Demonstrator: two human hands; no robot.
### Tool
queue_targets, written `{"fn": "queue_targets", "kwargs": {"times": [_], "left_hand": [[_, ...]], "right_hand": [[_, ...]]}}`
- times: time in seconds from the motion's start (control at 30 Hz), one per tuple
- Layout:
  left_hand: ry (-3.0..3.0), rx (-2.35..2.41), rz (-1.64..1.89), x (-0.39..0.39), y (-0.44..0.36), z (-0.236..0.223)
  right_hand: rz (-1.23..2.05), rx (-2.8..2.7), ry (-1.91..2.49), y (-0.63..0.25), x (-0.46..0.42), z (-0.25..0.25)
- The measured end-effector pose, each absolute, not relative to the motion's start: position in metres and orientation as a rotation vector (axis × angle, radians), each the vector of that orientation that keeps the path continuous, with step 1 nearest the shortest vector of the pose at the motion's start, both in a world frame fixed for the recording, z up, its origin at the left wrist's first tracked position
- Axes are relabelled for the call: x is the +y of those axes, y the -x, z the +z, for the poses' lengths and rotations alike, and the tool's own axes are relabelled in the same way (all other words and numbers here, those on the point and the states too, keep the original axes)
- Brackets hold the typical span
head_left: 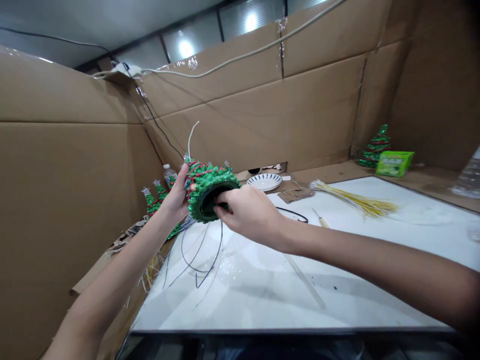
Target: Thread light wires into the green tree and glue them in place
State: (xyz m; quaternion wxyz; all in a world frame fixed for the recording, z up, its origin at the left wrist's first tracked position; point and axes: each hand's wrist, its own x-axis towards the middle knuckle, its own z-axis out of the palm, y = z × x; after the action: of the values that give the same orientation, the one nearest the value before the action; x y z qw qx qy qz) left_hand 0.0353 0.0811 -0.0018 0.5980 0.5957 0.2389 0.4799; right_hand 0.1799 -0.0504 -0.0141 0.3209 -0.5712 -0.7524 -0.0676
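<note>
R hand (255, 212) in the hollow base (194, 202) of a green, red-trimmed, bumpy cone tree (224, 176), over a white tabletop (243, 310)
R fingers bunched inside, can't tell if gripping smth. Base faces R hand, long axis runs away behind it; L hand (177, 197) clasps the side, farther from the opening.

I see a striped plate (264, 181) by the far edge of the white tabletop (255, 310); beyond the far right corner I make out a green packet (394, 164). Past the right edge sits a clear plastic object (469, 175), and I follow a pale cable (210, 74) along the cardboard wall (318, 110) behind.
</note>
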Motion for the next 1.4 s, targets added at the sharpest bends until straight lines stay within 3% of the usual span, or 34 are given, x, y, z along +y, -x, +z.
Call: {"fn": "queue_targets", "kwargs": {"times": [0.17,0.7,1.0,1.4], "left_hand": [[-1.335,0.539,1.084,0.074,-0.038,-0.001],[-1.405,0.521,1.253,0.077,-0.038,-0.012],[-1.348,0.483,1.33,0.077,-0.038,-0.012],[-1.401,0.421,1.399,0.083,-0.035,-0.018]], "right_hand": [[-0.263,-1.967,1.596,-0.173,-0.046,-0.013],[-0.113,-1.929,1.633,-0.164,-0.035,-0.012],[0.382,-1.697,1.412,-0.166,-0.021,-0.023],[0.309,-1.63,1.398,-0.166,-0.017,-0.034]]}}
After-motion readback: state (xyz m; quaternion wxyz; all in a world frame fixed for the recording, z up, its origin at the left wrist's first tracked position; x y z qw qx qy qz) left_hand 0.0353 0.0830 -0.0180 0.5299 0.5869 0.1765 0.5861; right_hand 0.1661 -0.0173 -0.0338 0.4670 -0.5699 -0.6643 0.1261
